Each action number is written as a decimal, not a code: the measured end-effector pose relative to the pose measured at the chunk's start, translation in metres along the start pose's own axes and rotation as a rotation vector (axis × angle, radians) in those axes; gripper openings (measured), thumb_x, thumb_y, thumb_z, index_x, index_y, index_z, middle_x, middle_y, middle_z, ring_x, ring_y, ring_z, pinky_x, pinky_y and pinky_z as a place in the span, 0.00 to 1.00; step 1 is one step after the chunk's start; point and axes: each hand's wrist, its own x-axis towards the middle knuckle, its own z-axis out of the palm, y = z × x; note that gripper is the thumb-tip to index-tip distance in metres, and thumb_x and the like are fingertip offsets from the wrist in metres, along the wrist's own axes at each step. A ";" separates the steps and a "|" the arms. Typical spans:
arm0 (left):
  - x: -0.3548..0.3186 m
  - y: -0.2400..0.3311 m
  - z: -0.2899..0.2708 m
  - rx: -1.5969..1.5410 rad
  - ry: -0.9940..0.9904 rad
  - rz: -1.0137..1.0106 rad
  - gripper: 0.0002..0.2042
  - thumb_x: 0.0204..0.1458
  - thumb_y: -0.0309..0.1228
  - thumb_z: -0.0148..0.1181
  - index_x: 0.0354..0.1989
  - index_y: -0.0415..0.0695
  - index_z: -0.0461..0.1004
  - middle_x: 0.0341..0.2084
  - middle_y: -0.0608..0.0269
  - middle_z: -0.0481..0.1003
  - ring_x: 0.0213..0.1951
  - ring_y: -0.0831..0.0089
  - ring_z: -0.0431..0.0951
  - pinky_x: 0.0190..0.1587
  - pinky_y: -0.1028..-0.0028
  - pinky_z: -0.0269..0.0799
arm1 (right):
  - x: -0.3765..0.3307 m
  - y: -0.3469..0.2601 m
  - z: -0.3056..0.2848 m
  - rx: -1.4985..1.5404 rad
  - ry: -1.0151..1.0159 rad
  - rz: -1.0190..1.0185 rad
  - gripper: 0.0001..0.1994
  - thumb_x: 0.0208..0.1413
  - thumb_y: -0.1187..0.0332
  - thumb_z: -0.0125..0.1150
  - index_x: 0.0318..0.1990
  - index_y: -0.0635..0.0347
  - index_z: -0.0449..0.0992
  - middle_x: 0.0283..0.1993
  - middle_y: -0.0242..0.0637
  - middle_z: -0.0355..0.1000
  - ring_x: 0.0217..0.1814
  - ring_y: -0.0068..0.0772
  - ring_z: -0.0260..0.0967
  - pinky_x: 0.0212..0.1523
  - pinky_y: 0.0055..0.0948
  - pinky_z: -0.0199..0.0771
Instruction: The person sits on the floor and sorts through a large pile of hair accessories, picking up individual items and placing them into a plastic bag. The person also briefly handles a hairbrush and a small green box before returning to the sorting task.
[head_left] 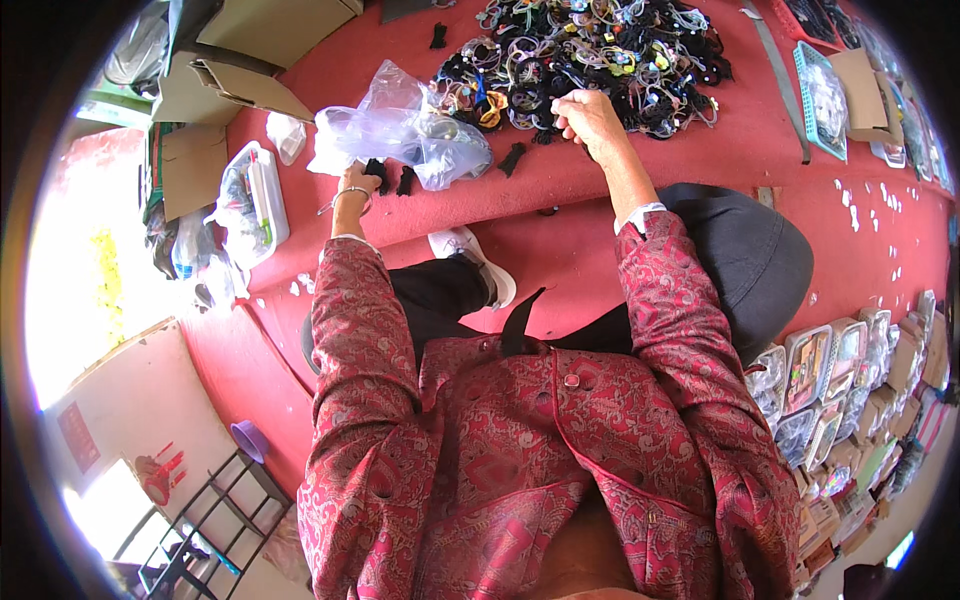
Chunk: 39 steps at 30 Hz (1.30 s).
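Note:
A big heap of black and coloured elastic hair ties (600,60), many with small bright charms, lies in front of me on the red cloth. At the heap's near edge my right hand (590,122) is closed, thumb against fingers; anything in its pinch is too small to make out. My left hand (356,184), a bracelet on its wrist, is closed on a black bundle of hair ties (376,172) beside a clear plastic bag (420,140). Similar small black bundles (405,181) rest on the cloth, one of them (512,159) between the bag and my right hand.
Open cardboard boxes (255,90) stand at the far left, above a white plastic tub (265,200) of bagged goods. A teal basket (822,100) sits at the far right. Packed clear boxes (806,365) line the lower right. My shoe (475,258) is below the cloth's edge.

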 end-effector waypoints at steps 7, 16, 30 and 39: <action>0.007 0.007 0.014 -0.082 0.033 0.040 0.21 0.33 0.27 0.57 0.40 0.33 0.68 0.29 0.44 0.72 0.32 0.54 0.73 0.38 0.65 0.68 | 0.000 0.001 -0.003 -0.022 0.051 0.053 0.07 0.48 0.66 0.54 0.24 0.59 0.71 0.18 0.28 0.66 0.15 0.16 0.60 0.13 0.17 0.57; -0.029 0.065 0.027 0.216 -0.050 -0.166 0.48 0.28 0.51 0.63 0.58 0.39 0.48 0.54 0.37 0.54 0.57 0.44 0.52 0.57 0.57 0.54 | 0.019 0.023 -0.012 -0.105 0.242 -0.018 0.08 0.47 0.67 0.55 0.24 0.62 0.73 0.17 0.32 0.69 0.14 0.20 0.63 0.13 0.20 0.61; -0.027 0.059 0.023 0.308 0.020 -0.116 0.34 0.41 0.43 0.61 0.54 0.39 0.54 0.51 0.43 0.60 0.53 0.50 0.62 0.52 0.59 0.61 | 0.008 0.013 0.007 -0.337 0.155 -0.136 0.18 0.45 0.57 0.50 0.20 0.63 0.75 0.21 0.50 0.70 0.25 0.49 0.70 0.30 0.40 0.69; -0.012 0.033 -0.063 0.084 0.137 -0.116 0.65 0.20 0.48 0.73 0.59 0.27 0.29 0.55 0.39 0.55 0.58 0.54 0.56 0.61 0.72 0.49 | -0.083 -0.045 0.093 -0.886 -0.033 -0.417 0.38 0.44 0.43 0.53 0.56 0.61 0.55 0.35 0.55 0.70 0.35 0.51 0.71 0.33 0.45 0.71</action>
